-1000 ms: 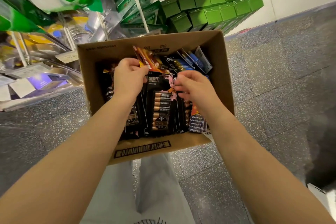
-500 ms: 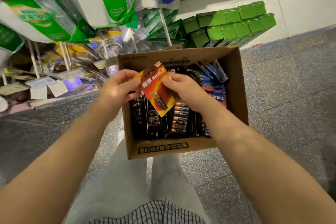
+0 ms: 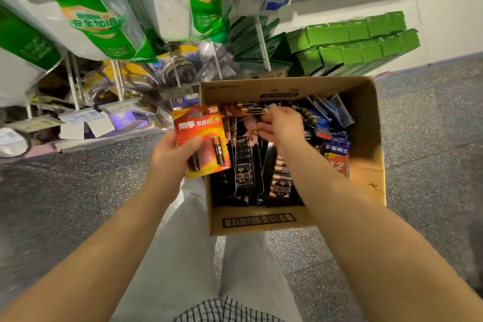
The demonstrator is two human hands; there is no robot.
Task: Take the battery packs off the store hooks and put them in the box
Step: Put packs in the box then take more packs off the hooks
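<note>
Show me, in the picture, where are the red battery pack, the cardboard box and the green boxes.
red battery pack [image 3: 202, 129]: head view, on the printed card front.
cardboard box [image 3: 367, 144]: head view, on its right inner wall.
green boxes [image 3: 352, 42]: head view, on the stack's middle.

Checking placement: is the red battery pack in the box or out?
Out: the left hand holds the red pack over the box's left wall.

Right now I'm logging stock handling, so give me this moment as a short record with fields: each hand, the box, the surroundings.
left hand: left hand grips a red-orange battery pack at the box's left edge
right hand: right hand pinches a gold battery pack over the box
box: cardboard box, open, holding many black battery packs standing on edge
surroundings: green cartons stacked behind; speckled floor
</note>
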